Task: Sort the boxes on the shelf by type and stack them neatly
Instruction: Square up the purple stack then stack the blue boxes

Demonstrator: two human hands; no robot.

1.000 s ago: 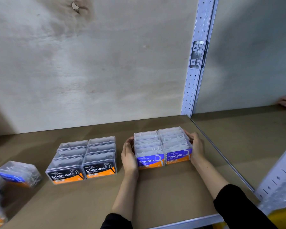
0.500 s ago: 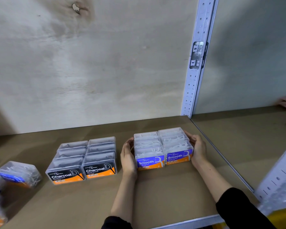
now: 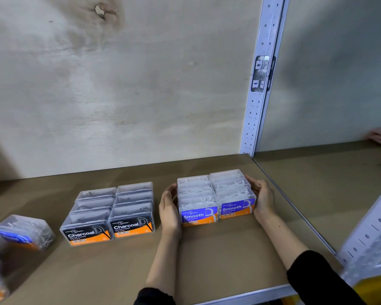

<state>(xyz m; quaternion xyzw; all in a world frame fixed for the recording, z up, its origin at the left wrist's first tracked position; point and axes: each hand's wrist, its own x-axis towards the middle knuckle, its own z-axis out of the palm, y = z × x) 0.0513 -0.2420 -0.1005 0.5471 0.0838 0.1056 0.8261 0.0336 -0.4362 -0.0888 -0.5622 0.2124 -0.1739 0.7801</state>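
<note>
on the brown shelf board two tidy groups are already laid out, so i'd say this is maybe past halfway. the charcoal boxes sit as a neat block, two columns wide and three rows deep, labels facing front, left of centre. the smooth boxes make the same kind of block, two by three, just to the right of them with a gap between the groups, near the metal upright.

left hand is flat against the left side of the smooth block and right hand is cupped against its right side, so both are pressing in on the block from either side, fingers open rather than wrapped round any one box. looks to me like squaring up the rows, not lifting.

what's left: a loose pile of boxes at the far left edge, blurry, at least one tilted with a blue label, a couple more below it cut off by the frame. those need sorting into the groups i reckon. can't tell how many there are.

compared with a second ago, barely anything changed. the hands are in the same spots on either side of the smooth block, which seems nudged a touch further back and the two columns a bit tighter. charcoal block and the loose pile haven't moved.
</note>
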